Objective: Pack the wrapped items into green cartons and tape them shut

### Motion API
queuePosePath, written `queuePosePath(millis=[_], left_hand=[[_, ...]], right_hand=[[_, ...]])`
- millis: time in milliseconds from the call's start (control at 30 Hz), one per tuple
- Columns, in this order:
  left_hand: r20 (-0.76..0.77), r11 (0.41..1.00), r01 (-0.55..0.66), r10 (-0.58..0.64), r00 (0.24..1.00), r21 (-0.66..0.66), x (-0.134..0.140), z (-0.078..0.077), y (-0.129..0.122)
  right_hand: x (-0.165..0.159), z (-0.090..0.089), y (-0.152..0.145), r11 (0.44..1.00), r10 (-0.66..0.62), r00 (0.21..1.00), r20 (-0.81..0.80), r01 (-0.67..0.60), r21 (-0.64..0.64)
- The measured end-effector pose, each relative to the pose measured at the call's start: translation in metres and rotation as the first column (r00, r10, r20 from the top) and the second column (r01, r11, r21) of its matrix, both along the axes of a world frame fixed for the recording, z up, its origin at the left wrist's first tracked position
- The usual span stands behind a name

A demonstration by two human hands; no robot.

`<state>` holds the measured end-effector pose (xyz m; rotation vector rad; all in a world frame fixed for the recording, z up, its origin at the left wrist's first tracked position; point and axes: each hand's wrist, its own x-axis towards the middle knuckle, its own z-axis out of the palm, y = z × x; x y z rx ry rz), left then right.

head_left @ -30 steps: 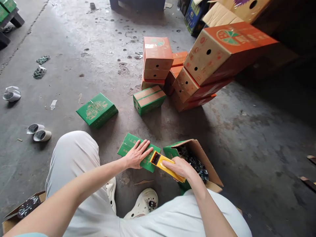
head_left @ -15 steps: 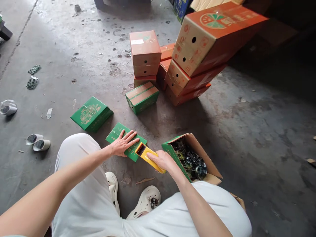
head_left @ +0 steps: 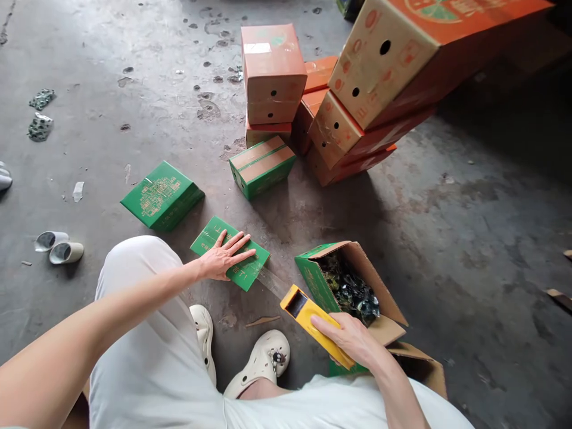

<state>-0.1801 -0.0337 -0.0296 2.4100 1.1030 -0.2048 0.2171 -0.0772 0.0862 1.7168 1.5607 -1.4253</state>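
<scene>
My left hand (head_left: pixel 226 257) lies with fingers spread on top of a green printed cardboard box (head_left: pixel 210 235) between my knees. In my right hand (head_left: pixel 353 333) is a yellow tape dispenser (head_left: pixel 315 319), gripped around its body. A strip of clear tape (head_left: pixel 273 282) stretches from the near right edge of the green box to the dispenser. Just beyond my right hand stands an open green box (head_left: pixel 315 274) filled with dark, shiny plastic-looking packets (head_left: pixel 351 289). The roll inside the dispenser is mostly hidden.
Two more green boxes, one at the left (head_left: pixel 161 193) and one farther off (head_left: pixel 263 167), sit ahead. Stacked orange cartons (head_left: pixel 379 71) rise behind them. Another open box (head_left: pixel 420 360) stands by my right leg. Empty tape cores (head_left: pixel 66 252) lie at the left.
My right hand has drawn the tape dispenser away from the green box, down and to the right, and a length of tape now spans the gap. The left hand stays on the box.
</scene>
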Motion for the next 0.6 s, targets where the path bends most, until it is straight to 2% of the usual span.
queuePosePath(millis=[133,267,433,600], left_hand=[[0.023,0.999,0.015,-0.016,1.000,0.041,0.002,0.003,-0.004],[0.020,0.995,0.063,-0.064,0.998,0.083,0.005,0.005,-0.009],[-0.048,0.992,0.094,-0.090,0.995,0.089,0.006,0.004,-0.011],[-0.061,0.992,0.089,-0.083,0.995,0.090,0.006,0.002,-0.012]], right_hand=[[-0.008,-0.002,-0.001,0.999,0.049,0.986,0.162,-0.052,0.014],[-0.037,-0.020,0.009,0.989,0.129,0.949,0.289,-0.145,0.032],[-0.069,-0.051,0.028,0.992,0.112,0.940,0.321,-0.127,0.024],[-0.115,-0.083,0.044,0.993,0.061,0.966,0.251,-0.085,0.083]])
